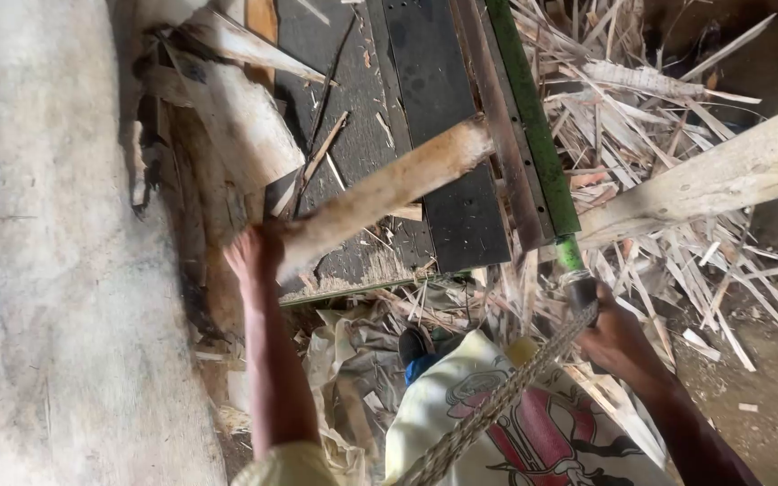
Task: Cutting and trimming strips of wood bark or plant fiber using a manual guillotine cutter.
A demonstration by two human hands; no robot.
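1. Nearest the camera, a printed sack [533, 432] is seen at the bottom edge, below the black bed [447, 135] taken here as the landmark; a braided rope [497, 405] is laid across the sack.
2. Left of the bed, a large pale log [56, 270] is seen running top to bottom.
3. The left hand [256, 254] is clenched around the near end of a stick [380, 193], at the bed's lower left corner.
4. The stick's long axis is slanted up and rightward from that hand, its far end resting on the bed, touching it.
5. Along the bed's right edge a green bar [533, 126] is set.
6. The right hand [612, 340] is closed on the bar's dark handle [580, 292], just below the bed.
7. Right of the bed, split wood strips [668, 135] are piled, crossed by a pale beam [722, 175].
8. The left hand is judged nearer the stick.
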